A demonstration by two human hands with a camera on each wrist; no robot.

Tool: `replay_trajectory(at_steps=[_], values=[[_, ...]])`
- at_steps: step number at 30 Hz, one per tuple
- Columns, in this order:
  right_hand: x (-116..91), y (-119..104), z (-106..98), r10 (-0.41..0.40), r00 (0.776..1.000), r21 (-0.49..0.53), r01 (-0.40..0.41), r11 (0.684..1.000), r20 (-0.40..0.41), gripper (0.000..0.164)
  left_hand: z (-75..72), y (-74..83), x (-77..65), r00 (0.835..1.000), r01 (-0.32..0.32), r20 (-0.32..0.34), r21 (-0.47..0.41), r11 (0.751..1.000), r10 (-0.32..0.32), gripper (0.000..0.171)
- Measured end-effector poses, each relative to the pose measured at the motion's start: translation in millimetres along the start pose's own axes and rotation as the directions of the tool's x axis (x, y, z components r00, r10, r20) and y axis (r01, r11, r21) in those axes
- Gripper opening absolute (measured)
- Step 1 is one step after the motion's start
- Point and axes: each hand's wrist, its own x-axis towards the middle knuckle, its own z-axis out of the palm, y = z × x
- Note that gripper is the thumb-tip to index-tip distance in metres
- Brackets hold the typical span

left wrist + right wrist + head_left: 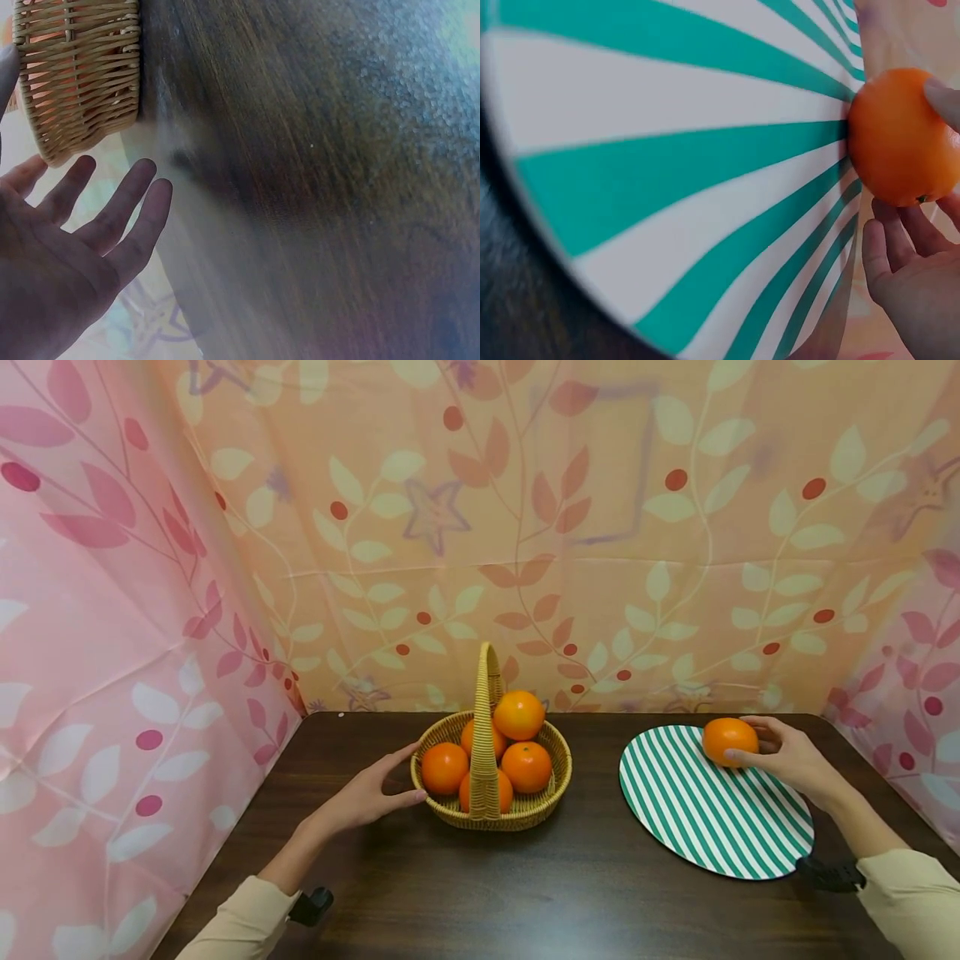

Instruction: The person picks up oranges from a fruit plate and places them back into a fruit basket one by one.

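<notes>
A yellow wicker basket (558, 777) with a tall handle stands mid-table, holding several oranges (444, 768). My left hand (367, 795) touches the basket's left side, thumb and fingers spread; in the left wrist view its fingers are nearly straight beside the woven wall. Over at the right, my right hand (798, 762) holds a single orange (726, 739) between thumb and fingers. That orange is at the far part of an oval mat (697, 810) with green and white stripes. In the right wrist view, the orange (900, 139) appears to touch the mat.
The dark wooden table (450, 893) carries the basket and the mat, with bare wood between them. Behind it hangs a peach curtain (420, 568) with leaf patterns, and pink patterned cloth (112, 693) flanks the left side. A black camera band circles each wrist.
</notes>
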Motion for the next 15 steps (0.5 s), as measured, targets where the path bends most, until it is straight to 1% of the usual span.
replay_trajectory(at_steps=[6,15], values=[[1.9,-2.6,0.6,-0.010,1.000,-0.029,0.009,1.000,-0.018,0.070,0.7,0.2,-0.4,1.000,-0.006,0.000,-0.001,1.000,0.006,0.085],[3.5,-14.2,1.6,-0.057,0.998,-0.023,0.056,0.998,-0.042,0.067,-0.3,2.1,-1.7,1.000,-0.005,-0.004,0.005,1.000,0.005,0.085]])
